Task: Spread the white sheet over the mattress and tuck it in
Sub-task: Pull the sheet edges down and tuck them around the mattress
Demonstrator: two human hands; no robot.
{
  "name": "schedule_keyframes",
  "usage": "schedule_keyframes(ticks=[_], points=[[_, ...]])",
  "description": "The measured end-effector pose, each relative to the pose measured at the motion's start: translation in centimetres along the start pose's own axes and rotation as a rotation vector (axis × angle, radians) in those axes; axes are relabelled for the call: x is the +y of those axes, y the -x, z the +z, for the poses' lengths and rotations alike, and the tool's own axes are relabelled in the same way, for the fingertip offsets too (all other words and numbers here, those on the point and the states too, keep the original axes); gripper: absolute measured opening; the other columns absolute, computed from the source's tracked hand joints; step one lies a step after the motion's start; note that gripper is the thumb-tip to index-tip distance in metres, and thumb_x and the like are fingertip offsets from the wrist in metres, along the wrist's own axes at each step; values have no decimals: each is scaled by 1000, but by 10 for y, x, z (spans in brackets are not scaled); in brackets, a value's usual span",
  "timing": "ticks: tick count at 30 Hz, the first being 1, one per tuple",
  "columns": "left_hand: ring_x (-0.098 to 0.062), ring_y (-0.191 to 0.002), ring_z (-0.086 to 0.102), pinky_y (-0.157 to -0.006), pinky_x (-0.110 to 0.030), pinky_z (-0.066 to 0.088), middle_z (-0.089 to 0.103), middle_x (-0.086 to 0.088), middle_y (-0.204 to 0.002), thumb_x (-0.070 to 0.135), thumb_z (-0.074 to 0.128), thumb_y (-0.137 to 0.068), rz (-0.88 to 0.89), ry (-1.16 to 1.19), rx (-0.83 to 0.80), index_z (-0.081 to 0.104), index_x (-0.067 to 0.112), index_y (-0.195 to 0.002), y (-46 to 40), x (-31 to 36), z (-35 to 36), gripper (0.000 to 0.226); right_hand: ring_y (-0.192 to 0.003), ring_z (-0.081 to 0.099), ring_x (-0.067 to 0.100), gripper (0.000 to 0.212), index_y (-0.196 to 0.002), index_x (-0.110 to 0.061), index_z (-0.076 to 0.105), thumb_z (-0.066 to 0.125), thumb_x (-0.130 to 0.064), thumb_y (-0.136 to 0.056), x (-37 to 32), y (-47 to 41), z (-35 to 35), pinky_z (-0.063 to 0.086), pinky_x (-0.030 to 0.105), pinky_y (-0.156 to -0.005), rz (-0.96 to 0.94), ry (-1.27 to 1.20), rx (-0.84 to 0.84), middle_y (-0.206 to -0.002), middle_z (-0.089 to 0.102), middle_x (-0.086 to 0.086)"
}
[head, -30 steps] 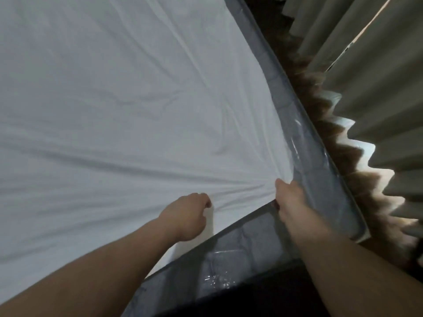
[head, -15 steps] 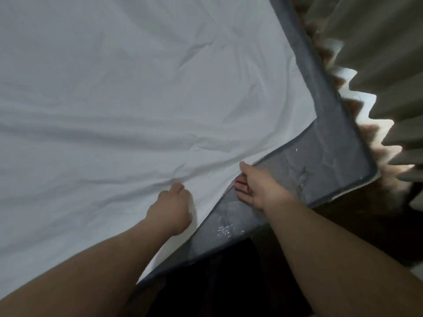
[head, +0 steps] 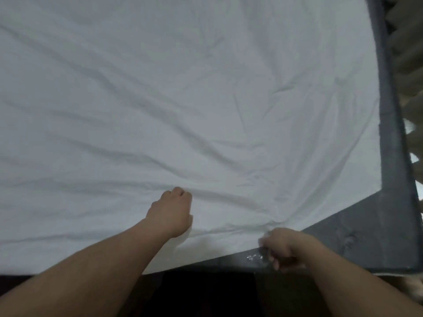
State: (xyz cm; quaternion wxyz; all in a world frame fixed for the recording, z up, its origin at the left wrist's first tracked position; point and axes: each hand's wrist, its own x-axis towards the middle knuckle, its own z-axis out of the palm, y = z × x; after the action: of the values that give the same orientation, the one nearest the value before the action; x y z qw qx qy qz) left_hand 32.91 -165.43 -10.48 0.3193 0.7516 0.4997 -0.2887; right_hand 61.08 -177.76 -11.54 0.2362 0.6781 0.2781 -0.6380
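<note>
The white sheet [head: 183,99] lies wrinkled across most of the grey mattress [head: 370,229], which stays bare along the right side and at the near right corner. My left hand [head: 171,213] rests on the sheet near the front edge, fingers curled into the fabric with creases running away from it. My right hand [head: 281,248] is closed on the sheet's near edge where it meets the bare mattress, and folds bunch toward it.
Pleated beige curtains [head: 409,65] hang close along the right side of the mattress. A dark gap [head: 206,294] lies below the mattress's front edge, between my forearms.
Both hands have shifted left along the sheet's near edge while gripping it. The view has turned, so the sheet covers more of the mattress and less bare corner shows.
</note>
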Motion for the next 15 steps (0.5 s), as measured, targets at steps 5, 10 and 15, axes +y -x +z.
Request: schedule_keyframes(ticks=[5,10,15], points=[[-26,-122,48,-98,-45,48,48,1,-139,36,54,-97,-106,105,61,51,21,-134,30,-30,0,41,-68,64,20,31,-84,-13,61,47,-31,-104,-103,15,-22,46,30,-64,-379,44,386,-74,71,-1],[-23,-124,47,-97,-41,49,45,3,-142,37,53,-98,-254,173,123,48,23,-138,61,-46,17,43,-118,56,27,39,-134,-27,54,53,-40,-97,-155,4,-24,48,38,-93,-527,300,514,-132,55,3],[-25,-129,44,-97,-42,48,38,4,-149,33,51,-97,-342,190,152,44,24,-139,74,-22,52,44,-117,44,29,35,-124,-35,38,45,-34,-90,-127,-9,-14,41,54,-96,-467,659,590,-125,43,-4]])
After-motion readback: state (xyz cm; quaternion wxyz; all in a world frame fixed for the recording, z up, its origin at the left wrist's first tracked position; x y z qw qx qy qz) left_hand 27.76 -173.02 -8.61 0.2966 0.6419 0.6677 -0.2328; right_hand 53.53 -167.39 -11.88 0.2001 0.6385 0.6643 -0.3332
